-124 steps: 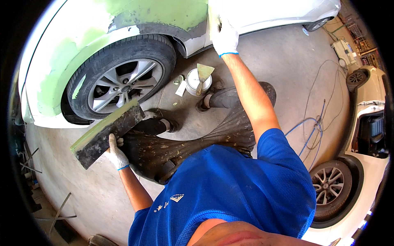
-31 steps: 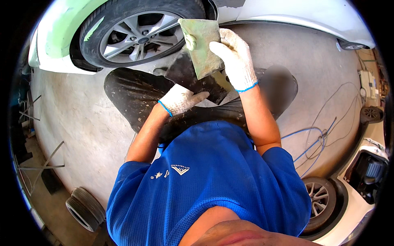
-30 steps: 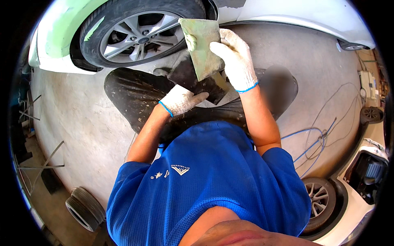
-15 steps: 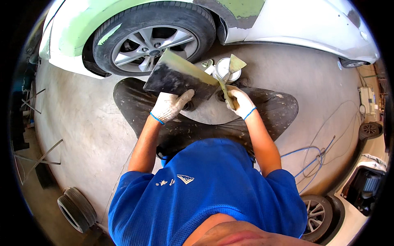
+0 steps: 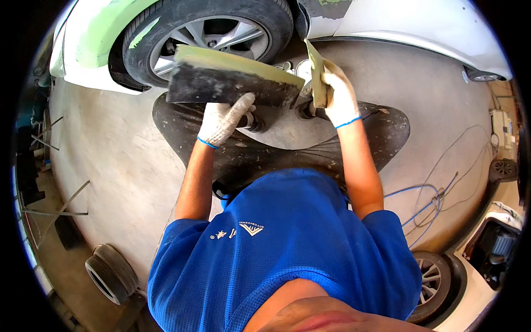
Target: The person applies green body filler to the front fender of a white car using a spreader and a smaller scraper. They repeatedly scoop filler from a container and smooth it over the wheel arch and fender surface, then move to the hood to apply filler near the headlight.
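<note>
My left hand [image 5: 225,120], in a white knit glove, is closed on the lower edge of a dark mixing board [image 5: 227,86]. A yellow-green band of putty lies along the board's far edge. In my right hand [image 5: 340,95], also gloved, is a putty knife [image 5: 317,77] held upright, its face smeared with the same yellow-green putty. The knife stands just right of the board's right end; I cannot tell whether they touch. Behind both, a white can [image 5: 302,68] on the floor is mostly hidden.
Ahead is a white car [image 5: 398,22] with its front wheel [image 5: 221,39] close beyond the board and a green-patched fender [image 5: 102,39]. Blue hose [image 5: 426,207] lies coiled at right. Stacked tyres [image 5: 110,274] lie at lower left. Another car's wheel [image 5: 431,282] is at lower right.
My right hand has moved up and right, turning the putty knife from a tilt over the can to upright. The board has swung more level and shifted left.
</note>
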A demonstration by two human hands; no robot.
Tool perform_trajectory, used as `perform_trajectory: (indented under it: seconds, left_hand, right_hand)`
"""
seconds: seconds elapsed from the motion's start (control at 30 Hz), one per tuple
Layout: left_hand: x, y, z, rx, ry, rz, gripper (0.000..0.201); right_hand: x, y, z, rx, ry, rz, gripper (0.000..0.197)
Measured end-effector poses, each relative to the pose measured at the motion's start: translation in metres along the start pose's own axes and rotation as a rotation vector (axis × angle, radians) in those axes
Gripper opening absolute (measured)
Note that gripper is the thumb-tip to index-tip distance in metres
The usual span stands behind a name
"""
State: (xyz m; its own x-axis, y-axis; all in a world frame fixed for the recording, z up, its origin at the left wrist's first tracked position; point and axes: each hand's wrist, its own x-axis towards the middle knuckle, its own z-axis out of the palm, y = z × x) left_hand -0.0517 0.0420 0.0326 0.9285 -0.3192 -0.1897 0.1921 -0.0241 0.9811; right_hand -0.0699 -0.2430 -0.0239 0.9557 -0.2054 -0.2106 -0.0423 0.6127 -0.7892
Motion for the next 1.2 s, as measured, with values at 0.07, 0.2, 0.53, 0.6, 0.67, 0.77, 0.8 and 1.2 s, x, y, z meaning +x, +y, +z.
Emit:
perform_trajectory:
  seconds: [0.07, 0.2, 0.53, 0.6, 0.67, 0.77, 0.8, 1.2]
  left_hand:
    - [-0.004, 0.008, 0.0, 0.016, 0.046, -0.022, 0.03]
    - [0.003, 0.002, -0.003, 0.088, 0.003, -0.124, 0.034]
    - [0.012, -0.044, 0.013, 0.432, -0.276, 0.074, 0.02]
    - [0.011, -0.036, 0.005, 0.461, -0.284, 0.095, 0.017]
    - [0.011, -0.016, 0.0, 0.365, -0.273, -0.049, 0.014]
    - [0.016, 0.003, -0.006, 0.252, -0.26, -0.069, 0.013]
    - [0.02, 0.002, -0.009, 0.25, -0.271, -0.051, 0.014]
    - [0.148, -0.091, -0.046, 0.893, -0.429, -0.157, 0.031]
  right_hand:
    - [0.0, 0.035, -0.018, -0.048, 0.172, -0.129, 0.047]
    - [-0.007, 0.069, -0.003, -0.217, 0.476, -0.281, 0.055]
    - [-0.024, -0.032, 0.076, -0.203, -0.163, -0.155, 0.046]
    - [-0.007, -0.036, 0.044, -0.186, -0.165, -0.096, 0.05]
    - [0.003, -0.026, 0.005, -0.137, -0.052, 0.199, 0.04]
    - [0.017, 0.029, -0.08, -0.395, -0.02, 0.675, 0.021]
    - [0.015, 0.038, -0.082, -0.443, -0.039, 0.801, 0.018]
    - [0.061, -0.104, -0.027, -0.111, -0.253, -0.091, 0.054]
